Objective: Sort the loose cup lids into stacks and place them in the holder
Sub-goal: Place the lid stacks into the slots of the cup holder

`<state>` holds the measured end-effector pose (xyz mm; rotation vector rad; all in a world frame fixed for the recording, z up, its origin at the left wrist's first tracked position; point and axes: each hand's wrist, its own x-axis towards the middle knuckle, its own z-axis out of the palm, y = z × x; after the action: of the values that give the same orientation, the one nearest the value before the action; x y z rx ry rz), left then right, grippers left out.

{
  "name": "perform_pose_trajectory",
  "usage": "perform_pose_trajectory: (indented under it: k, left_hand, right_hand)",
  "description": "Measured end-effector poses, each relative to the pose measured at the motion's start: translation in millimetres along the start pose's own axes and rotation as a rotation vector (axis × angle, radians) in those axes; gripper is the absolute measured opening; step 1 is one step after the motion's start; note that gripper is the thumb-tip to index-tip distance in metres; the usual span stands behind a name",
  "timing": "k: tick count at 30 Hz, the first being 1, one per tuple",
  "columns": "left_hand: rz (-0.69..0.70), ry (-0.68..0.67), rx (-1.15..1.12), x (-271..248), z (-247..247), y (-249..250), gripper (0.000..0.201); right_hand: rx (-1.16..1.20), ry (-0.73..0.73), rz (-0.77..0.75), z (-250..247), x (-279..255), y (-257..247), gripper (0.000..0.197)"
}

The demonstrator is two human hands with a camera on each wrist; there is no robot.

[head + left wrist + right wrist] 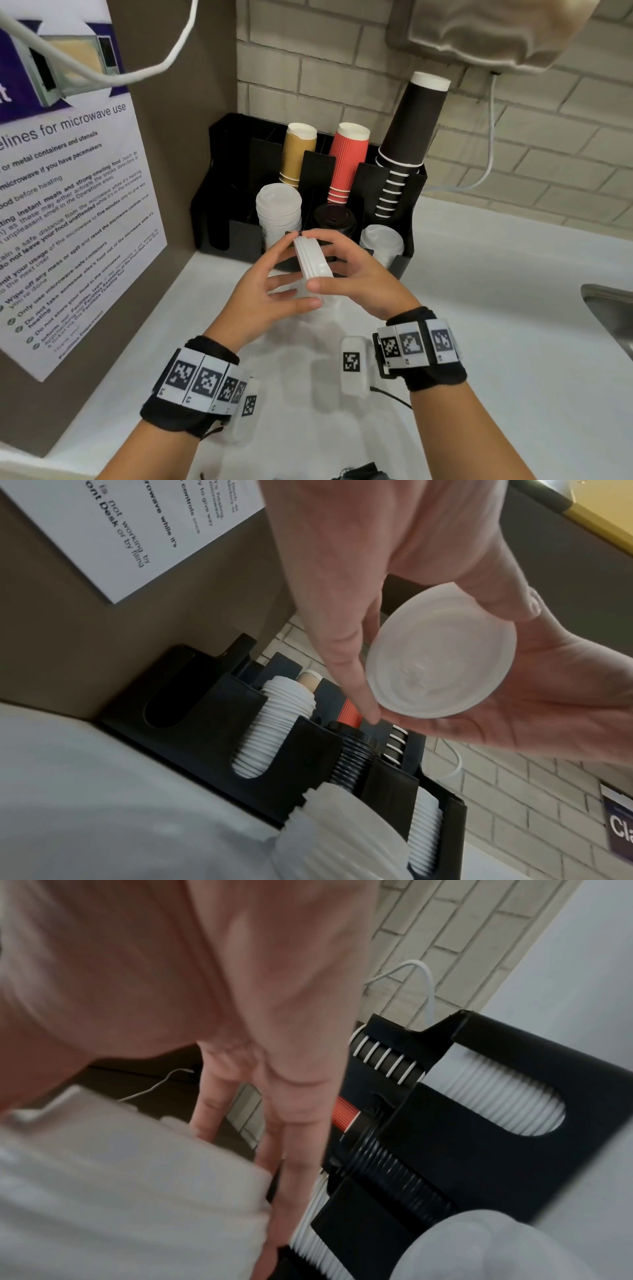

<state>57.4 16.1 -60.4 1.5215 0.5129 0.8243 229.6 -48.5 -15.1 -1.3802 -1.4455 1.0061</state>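
A short stack of white cup lids [312, 265] stands on edge in the air just in front of the black holder [236, 236]. My right hand [320, 260] grips the stack across its rim, thumb near me and fingers on the far side. My left hand [294, 274] holds it from the left, with fingers on the face and thumb below. The left wrist view shows the stack's round face [441, 653] between both hands. The holder's front slots hold a tall white lid stack [279, 212], black lids [334, 219] and a lower white lid stack [382, 241].
Tan [296, 154], red [347, 161] and black cups [407, 137] fill the holder's back row. A translucent lid stack [342, 834] stands on the white counter [479, 308] under my hands. A poster wall [75, 205] is at left, a sink edge [609, 308] at right.
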Motion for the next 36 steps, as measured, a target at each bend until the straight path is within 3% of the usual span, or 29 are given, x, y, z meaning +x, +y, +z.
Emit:
perform_pose_trajectory:
  k: [17, 19, 22, 25, 31, 36]
  left_hand:
    - [-0.014, 0.042, -0.012, -0.7, 6.0, 0.8, 0.105]
    - [-0.018, 0.078, -0.009, -0.6, 2.4, 1.7, 0.094]
    - [-0.018, 0.183, 0.056, -1.9, -8.6, 4.0, 0.063]
    - [-0.015, 0.265, 0.098, -4.3, -20.4, 3.7, 0.039]
    - [-0.037, 0.299, 0.137, -7.1, -27.8, 3.1, 0.030]
    - [-0.064, 0.297, 0.151, -6.6, -24.9, 5.0, 0.029]
  right_hand:
    - [-0.057, 0.051, -0.028, -1.0, -1.6, 0.4, 0.063]
    - [-0.088, 0.086, -0.056, -12.1, 2.7, -1.5, 0.066]
    - [-0.124, 0.279, -0.143, -49.8, 11.8, -4.2, 0.068]
    - [-0.238, 0.420, -0.090, -96.6, 21.6, 0.0, 0.068]
    - [-0.777, 0.204, 0.192, -135.3, 43.7, 23.1, 0.074]
    - [-0.933, 0.108, 0.283, -133.5, 54.5, 27.6, 0.081]
